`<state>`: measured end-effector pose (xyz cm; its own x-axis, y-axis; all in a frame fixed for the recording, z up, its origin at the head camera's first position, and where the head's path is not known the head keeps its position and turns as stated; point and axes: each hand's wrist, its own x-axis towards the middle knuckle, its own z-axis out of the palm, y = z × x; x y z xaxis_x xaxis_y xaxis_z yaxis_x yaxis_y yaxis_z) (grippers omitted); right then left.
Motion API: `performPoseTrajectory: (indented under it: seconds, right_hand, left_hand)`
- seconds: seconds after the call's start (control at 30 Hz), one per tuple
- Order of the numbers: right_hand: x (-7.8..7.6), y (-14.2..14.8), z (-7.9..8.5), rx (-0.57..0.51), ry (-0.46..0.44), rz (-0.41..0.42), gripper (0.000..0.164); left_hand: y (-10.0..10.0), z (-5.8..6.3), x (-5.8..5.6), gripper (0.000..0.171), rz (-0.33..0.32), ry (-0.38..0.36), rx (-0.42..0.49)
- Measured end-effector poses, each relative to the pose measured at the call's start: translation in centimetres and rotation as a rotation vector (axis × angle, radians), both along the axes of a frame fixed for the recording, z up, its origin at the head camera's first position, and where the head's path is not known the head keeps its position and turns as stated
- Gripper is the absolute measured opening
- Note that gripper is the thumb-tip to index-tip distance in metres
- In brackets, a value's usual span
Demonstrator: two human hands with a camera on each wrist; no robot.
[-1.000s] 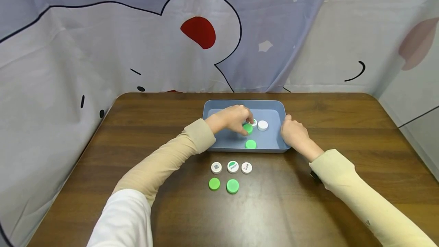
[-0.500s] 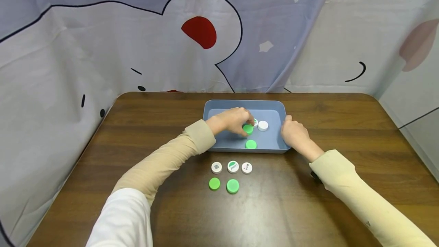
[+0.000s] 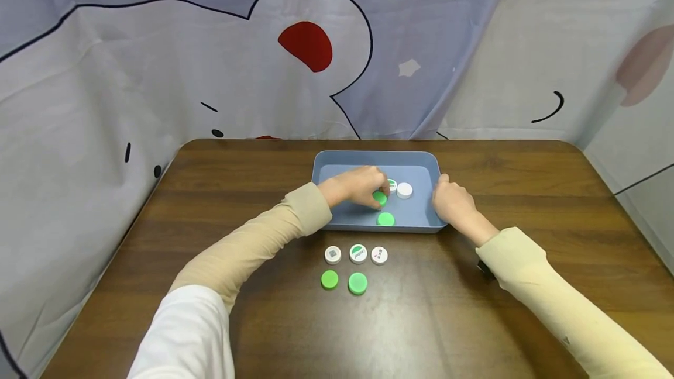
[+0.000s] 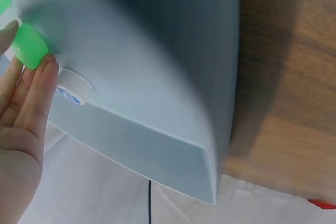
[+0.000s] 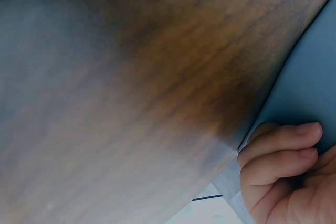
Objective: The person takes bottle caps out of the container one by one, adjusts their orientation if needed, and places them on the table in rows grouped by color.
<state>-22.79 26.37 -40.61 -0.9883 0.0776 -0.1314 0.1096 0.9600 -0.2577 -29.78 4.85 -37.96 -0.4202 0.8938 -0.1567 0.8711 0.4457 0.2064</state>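
Note:
In the head view my left hand (image 3: pixel 360 185) reaches into a shallow blue-grey tray (image 3: pixel 342 160). Its thumb and fingers pinch a green bottle cap (image 3: pixel 380 197); the left wrist view shows this cap (image 4: pixel 30 45) between thumb and fingertips. Close to those fingers lie a white cap with a green print (image 3: pixel 392 185) and a plain white cap (image 3: pixel 404 190). Another green cap (image 3: pixel 386 219) rests near the tray's front wall. My right hand (image 3: pixel 454 202) grips the tray's right side, fingers curled at the wall (image 5: pixel 286 174); its thumb is hidden in the right wrist view.
On the brown wooden table (image 3: pixel 253 332), in front of the tray, sit a row of white printed caps (image 3: pixel 358 254) and two green caps (image 3: pixel 357 283) nearer me. A patterned curtain (image 3: pixel 221 75) hangs behind the table's far edge.
The left thumb and fingers have drawn in slightly around the green cap, covering more of it. My right hand stays at the tray's side. The head view has tilted slightly.

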Motion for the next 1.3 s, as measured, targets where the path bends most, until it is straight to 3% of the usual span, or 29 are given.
performPoseTrajectory:
  seconds: [0.83,1.3]
  right_hand:
    - [0.0,0.0,0.1,0.005,0.001,0.004,0.028]
    - [-0.1,0.0,0.1,0.004,-0.013,0.001,0.029]
  left_hand:
    - [0.3,0.3,0.3,0.027,0.016,-0.016,-0.008]
    - [-0.2,1.5,1.0,0.034,0.102,0.010,0.026]
